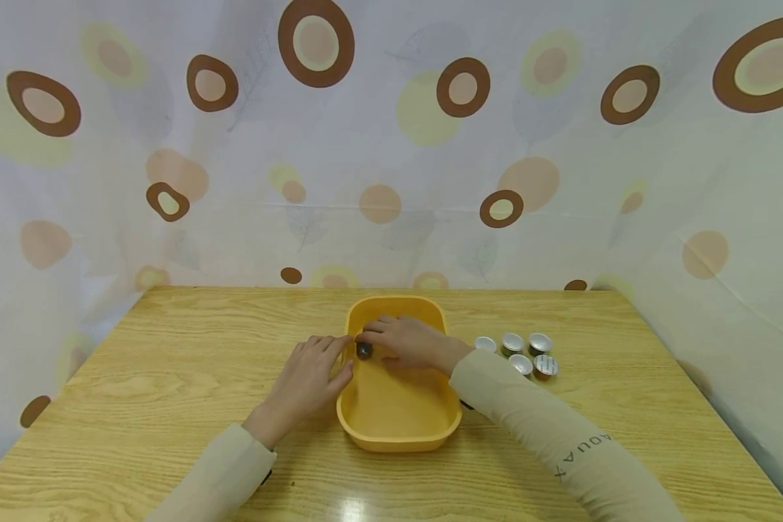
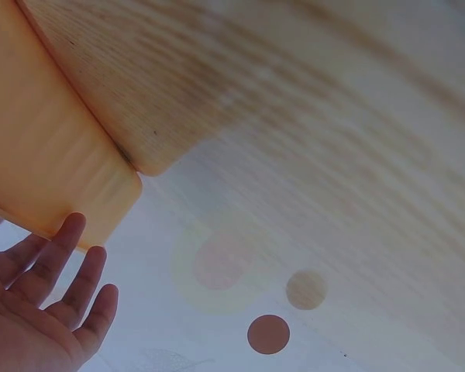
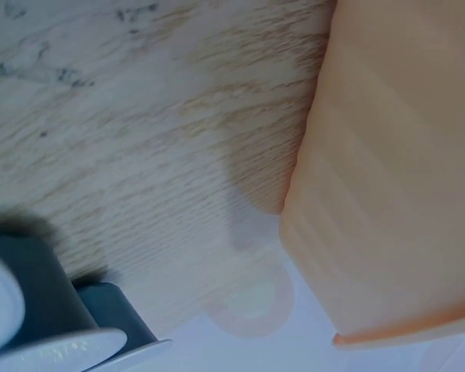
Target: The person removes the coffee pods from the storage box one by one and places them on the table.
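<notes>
A yellow-orange plastic basin (image 1: 398, 444) stands mid-table. Inside it, by the left wall, is a small dark rounded piece (image 1: 364, 351), perhaps a capsule; its kind is hard to make out. My right hand (image 1: 407, 342) reaches over the right rim into the basin, fingertips just above the dark piece and thumb apart from it. Whether they touch is unclear. At the left rim is my left hand (image 1: 309, 377), its fingers stretched toward the edge. The left wrist view shows this hand's fingers (image 2: 85, 287) spread at the basin wall (image 2: 54, 147). The right hand is out of the right wrist view.
Several foil-lidded capsules (image 1: 512, 343) stand on the wooden table (image 1: 189, 377) right of the basin, close to the right forearm. Two dark capsule cups (image 3: 112, 310) show in the right wrist view. Patterned cloth (image 1: 378, 167) hangs behind the table.
</notes>
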`<state>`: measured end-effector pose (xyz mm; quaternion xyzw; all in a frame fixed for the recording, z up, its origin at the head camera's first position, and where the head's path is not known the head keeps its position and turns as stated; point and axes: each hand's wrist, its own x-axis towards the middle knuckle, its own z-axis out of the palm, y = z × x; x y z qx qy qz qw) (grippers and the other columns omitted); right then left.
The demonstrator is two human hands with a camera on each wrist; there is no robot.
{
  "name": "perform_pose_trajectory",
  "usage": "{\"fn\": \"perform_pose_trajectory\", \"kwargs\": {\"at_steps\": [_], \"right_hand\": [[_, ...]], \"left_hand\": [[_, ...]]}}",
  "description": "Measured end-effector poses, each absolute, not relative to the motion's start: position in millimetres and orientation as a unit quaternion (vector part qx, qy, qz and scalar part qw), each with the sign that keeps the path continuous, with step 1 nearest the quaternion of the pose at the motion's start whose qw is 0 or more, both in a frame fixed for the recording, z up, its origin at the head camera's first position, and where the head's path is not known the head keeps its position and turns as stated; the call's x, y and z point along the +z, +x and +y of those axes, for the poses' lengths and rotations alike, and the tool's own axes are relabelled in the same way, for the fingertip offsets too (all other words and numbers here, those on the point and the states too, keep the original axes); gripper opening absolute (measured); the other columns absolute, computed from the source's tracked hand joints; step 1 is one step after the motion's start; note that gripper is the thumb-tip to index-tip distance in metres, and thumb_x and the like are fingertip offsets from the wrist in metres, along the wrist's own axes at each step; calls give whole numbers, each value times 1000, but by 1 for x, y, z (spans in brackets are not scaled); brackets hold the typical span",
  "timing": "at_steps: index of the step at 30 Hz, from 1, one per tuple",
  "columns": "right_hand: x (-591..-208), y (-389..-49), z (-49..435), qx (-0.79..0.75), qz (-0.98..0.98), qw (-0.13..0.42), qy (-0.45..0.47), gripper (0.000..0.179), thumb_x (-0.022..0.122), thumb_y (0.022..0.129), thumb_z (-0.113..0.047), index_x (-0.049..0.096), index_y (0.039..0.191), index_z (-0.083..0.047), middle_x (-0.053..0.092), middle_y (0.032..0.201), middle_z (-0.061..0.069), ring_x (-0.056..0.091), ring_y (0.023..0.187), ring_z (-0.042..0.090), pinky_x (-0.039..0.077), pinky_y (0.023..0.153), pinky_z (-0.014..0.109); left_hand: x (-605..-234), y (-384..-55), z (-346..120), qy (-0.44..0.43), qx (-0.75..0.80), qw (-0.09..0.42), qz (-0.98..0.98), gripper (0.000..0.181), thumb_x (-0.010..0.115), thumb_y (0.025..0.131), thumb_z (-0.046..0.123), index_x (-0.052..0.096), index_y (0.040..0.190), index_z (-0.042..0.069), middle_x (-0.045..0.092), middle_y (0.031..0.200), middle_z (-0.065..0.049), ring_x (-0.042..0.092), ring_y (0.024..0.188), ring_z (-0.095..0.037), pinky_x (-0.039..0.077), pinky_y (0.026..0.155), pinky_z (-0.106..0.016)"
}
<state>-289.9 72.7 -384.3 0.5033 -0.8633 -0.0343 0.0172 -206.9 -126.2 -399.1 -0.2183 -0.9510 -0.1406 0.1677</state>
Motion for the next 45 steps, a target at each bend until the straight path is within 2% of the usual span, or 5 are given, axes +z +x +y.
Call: {"fn": "perform_pose_trajectory", "kwargs": {"at_steps": [10,21,28,38,45], "right_hand": [[-385,-287,72,-59,-867,-8,495,58,64,85,-22,40,138,-20,46,136,-1,44,124,18,43,98,37],[-388,-289,74,-73,-866,-6,494,52,63,85,-22,44,134,-19,46,136,0,43,124,18,44,96,38],[-390,-290,75,-64,-861,22,505,43,61,87,-20,49,128,-16,51,129,0,49,115,18,47,90,37],[-390,-290,77,-55,-854,47,516,26,60,87,-19,57,113,-15,59,108,-2,54,96,15,48,78,32],[-391,-290,77,-65,-851,62,517,24,63,86,-22,58,109,-16,59,103,-2,54,93,15,49,76,32]], "left_hand": [[-399,-206,-126,-218,-143,168,-951,38,55,89,27,55,124,13,64,109,-2,55,105,-24,44,88,-41],[-400,-207,-126,-219,-143,171,-950,39,56,88,27,55,124,11,64,108,-3,55,105,-25,44,88,-42],[-400,-208,-126,-217,-140,170,-951,39,54,89,27,55,124,12,64,108,-3,55,104,-24,44,87,-41],[-400,-208,-126,-219,-145,173,-949,39,55,88,27,56,124,11,64,107,-3,55,104,-25,44,88,-42],[-400,-207,-126,-220,-143,178,-948,38,56,88,26,56,123,11,64,106,-3,56,103,-25,45,86,-42]]}}
